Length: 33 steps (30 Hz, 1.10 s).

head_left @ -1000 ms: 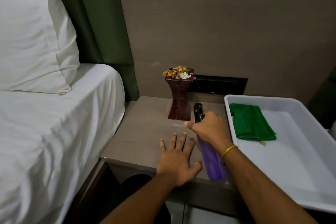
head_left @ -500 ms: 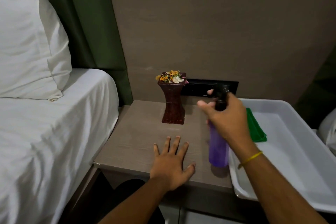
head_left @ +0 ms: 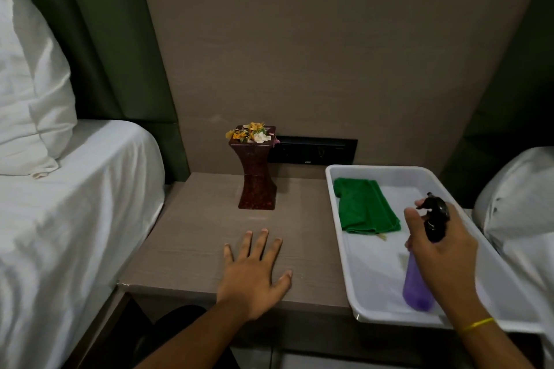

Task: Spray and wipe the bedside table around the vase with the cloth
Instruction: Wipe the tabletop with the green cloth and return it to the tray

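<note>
Right hand (head_left: 440, 252) grips the upright purple spray bottle (head_left: 418, 284) (black nozzle pointing left) over the white tray (head_left: 335, 186); left hand (head_left: 254, 275) lies flat, fingers spread, on the bedside table (head_left: 192, 237).

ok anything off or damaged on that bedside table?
Mostly tidy. The bedside table has a small chip at its front left corner, near the bed. The white tray overhangs the front edge on the right. The vase stands upright; no spill visible.
</note>
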Tool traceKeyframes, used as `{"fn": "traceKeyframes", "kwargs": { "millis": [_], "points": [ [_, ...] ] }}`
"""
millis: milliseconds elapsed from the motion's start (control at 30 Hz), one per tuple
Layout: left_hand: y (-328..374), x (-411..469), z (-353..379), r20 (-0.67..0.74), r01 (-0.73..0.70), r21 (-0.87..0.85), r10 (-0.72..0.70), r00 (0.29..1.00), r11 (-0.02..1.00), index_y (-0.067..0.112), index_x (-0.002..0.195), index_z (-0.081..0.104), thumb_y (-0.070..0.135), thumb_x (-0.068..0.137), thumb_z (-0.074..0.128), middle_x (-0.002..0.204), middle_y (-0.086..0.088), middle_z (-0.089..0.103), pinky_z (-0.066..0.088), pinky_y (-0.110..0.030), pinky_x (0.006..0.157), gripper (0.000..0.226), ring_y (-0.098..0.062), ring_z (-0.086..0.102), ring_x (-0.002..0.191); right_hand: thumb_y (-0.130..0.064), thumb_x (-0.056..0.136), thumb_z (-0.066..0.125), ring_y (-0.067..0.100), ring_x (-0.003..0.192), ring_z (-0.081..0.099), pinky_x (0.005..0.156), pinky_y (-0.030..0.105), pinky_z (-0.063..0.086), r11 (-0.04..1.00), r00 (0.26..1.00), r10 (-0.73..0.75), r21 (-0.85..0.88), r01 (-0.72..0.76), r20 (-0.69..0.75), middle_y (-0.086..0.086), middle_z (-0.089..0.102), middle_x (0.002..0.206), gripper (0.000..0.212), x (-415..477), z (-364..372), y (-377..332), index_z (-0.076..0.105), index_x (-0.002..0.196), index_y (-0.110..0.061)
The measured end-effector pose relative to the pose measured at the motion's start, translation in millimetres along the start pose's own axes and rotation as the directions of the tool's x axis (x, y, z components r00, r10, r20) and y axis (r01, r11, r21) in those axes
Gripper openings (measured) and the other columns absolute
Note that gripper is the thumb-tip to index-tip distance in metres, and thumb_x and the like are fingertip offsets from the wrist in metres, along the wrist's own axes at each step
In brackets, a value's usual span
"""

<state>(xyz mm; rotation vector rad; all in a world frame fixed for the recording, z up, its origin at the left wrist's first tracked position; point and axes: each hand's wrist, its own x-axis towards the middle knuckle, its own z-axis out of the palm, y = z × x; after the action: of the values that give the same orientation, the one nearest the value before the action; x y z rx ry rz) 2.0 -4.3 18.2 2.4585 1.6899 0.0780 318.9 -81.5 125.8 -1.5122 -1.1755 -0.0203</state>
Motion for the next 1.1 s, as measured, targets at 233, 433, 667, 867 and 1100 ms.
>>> {"fn": "traceKeyframes", "kwargs": {
  "millis": [233, 433, 667, 867, 1100],
  "points": [
    [0.8, 0.5, -3.4, 0.009, 0.0, 0.011, 0.0, 1.0, 1.0, 0.042, 0.167, -0.004, 0.085, 0.09, 0.01, 0.182, 0.003, -0.01, -0.004, -0.072, 0.128, 0.089, -0.031, -0.014, 0.166, -0.064, 0.095, 0.054, 0.028, 0.102, 0.06, 0.082, 0.029, 0.047, 0.997, 0.993, -0.023, -0.071, 0.015, -0.114, 0.009, 0.058, 0.116, 0.063, 0.3, -18.1, -23.3, 0.053, 0.13, -0.012],
    [-1.6, 1.4, 3.2, -0.021, 0.001, 0.021, -0.001, 1.0, 1.0, 0.043, 0.167, 0.0, 0.084, 0.092, 0.011, 0.182, 0.003, -0.005, -0.002, -0.073, 0.127, 0.086, -0.03, -0.009, 0.167, -0.027, 0.101, 0.062, 0.034, 0.114, 0.063, 0.103, 0.048, 0.05, 0.861, 0.781, -0.508, -0.201, 0.466, -0.364, 0.02, 0.065, 0.12, 0.035, 25.2, -27.7, -86.6, 0.064, 0.123, 0.0],
    [0.9, 0.9, -1.2, 0.022, 0.013, 0.003, -0.013, 1.0, 1.0, 0.044, 0.167, -0.001, 0.086, 0.09, 0.012, 0.182, 0.005, -0.008, -0.004, -0.07, 0.128, 0.088, -0.029, -0.012, 0.166, -0.005, 0.093, 0.057, 0.035, 0.096, 0.07, 0.083, 0.038, 0.055, 0.929, 0.942, 0.097, -0.37, 0.03, 0.321, 0.017, 0.073, 0.103, 0.013, 64.6, 105.7, -69.9, 0.069, 0.095, -0.002],
    [-2.6, 0.5, -30.2, 0.083, -0.033, -0.075, 0.04, 0.996, 0.997, 0.04, 0.159, 0.028, 0.085, 0.09, 0.027, 0.178, 0.001, 0.02, 0.017, -0.064, 0.128, 0.083, -0.031, 0.016, 0.163, -0.046, 0.094, 0.068, 0.041, 0.126, 0.062, 0.105, 0.047, 0.054, 0.75, 0.756, 0.521, -0.636, -0.185, 0.395, 0.024, 0.062, 0.137, 0.056, 57.8, 148.9, 9.6, 0.07, 0.125, 0.0],
    [-24.7, 55.8, -141.5, -0.453, -0.274, -0.01, 0.24, 0.858, 0.962, 0.032, 0.104, 0.048, 0.057, 0.095, 0.051, 0.102, 0.007, 0.054, 0.044, -0.049, 0.092, 0.026, -0.015, 0.051, 0.095, -0.022, 0.088, 0.069, 0.04, 0.106, 0.067, 0.088, 0.047, 0.06, 0.75, 0.843, 0.46, -0.631, -0.2, 0.279, 0.024, 0.067, 0.115, 0.027, 55.7, 158.1, 21.3, 0.071, 0.097, 0.003]
  ]
}}
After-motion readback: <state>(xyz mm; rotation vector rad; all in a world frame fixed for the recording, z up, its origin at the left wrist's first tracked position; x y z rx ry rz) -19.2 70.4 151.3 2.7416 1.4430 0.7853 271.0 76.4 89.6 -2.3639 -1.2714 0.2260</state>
